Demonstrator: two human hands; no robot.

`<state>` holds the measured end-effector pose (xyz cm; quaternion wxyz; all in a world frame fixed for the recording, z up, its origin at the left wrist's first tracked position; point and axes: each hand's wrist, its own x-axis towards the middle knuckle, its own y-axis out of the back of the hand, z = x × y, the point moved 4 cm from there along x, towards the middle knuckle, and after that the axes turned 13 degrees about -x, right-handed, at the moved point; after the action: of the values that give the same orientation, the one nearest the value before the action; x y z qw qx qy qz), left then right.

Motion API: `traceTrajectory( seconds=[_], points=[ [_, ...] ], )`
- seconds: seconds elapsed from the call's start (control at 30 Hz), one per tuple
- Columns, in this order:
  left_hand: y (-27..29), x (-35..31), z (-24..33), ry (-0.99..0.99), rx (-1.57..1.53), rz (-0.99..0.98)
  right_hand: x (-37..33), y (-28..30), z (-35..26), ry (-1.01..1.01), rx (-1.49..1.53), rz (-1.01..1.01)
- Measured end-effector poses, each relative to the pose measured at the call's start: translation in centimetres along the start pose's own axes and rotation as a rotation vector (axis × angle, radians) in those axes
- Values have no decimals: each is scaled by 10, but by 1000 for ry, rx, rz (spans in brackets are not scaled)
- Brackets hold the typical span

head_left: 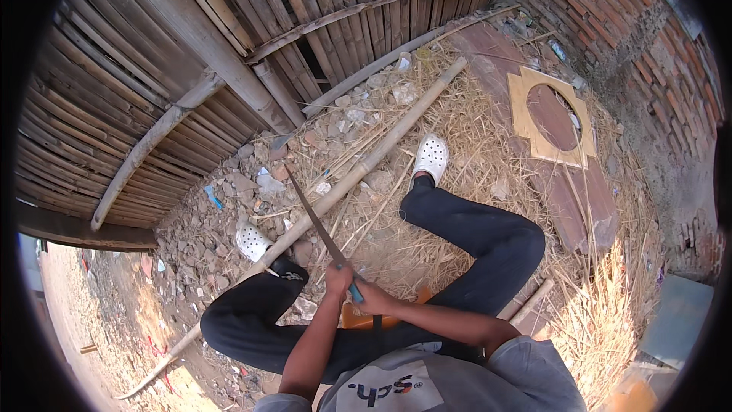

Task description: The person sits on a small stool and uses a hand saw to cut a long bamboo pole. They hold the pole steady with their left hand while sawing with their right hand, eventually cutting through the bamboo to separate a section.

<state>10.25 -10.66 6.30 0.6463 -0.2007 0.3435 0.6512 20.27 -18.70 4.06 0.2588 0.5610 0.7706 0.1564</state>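
Note:
A long, tapering, rust-brown saw [320,229] with a blue handle points away from me toward the far left; its teeth are too small to make out. My left hand [338,279] is closed round the base of the blade by the handle. Around the blue handle, just to the right, my right hand [372,297] is closed too. Below the blade lies a long bamboo pole [396,131], slanting from far right to near left between my feet. The blade crosses over it in view; whether they touch I cannot tell.
I sit low, knees bent outward, in white clogs [432,156]. Rubble [236,183] and straw [488,160] cover the ground. A bamboo-slat wall [99,114] rises at left, a brick wall [610,23] at right. A yellowish board with a round hole [524,111] lies on a reddish slab [583,214].

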Motion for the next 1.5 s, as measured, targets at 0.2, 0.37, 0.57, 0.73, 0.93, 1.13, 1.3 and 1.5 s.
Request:
traceTrajectory(
  seconds=[0.2,0.37,0.57,0.73,0.93,1.13,1.3,1.5],
  points=[
    [20,30,-43,-105,-112,101,-42,171,-74,198,-94,330],
    [22,15,-28,-70,-156,82,-231,299,25,-305,546,1429],
    [11,28,-34,-76,-189,65,-451,68,259,-1595,287,813],
    [15,27,-34,-153,-126,51,-447,-74,252,-1786,580,367],
    [15,42,-50,-151,-46,66,-425,-59,253,-1725,466,465],
    [19,47,-62,-274,107,134,-441,-47,265,-1735,286,581],
    [12,46,-49,-229,116,128,-442,-11,257,-1420,-63,1108],
    [1,51,-58,-162,27,98,-443,201,222,-1047,-93,1439]
  ],
)
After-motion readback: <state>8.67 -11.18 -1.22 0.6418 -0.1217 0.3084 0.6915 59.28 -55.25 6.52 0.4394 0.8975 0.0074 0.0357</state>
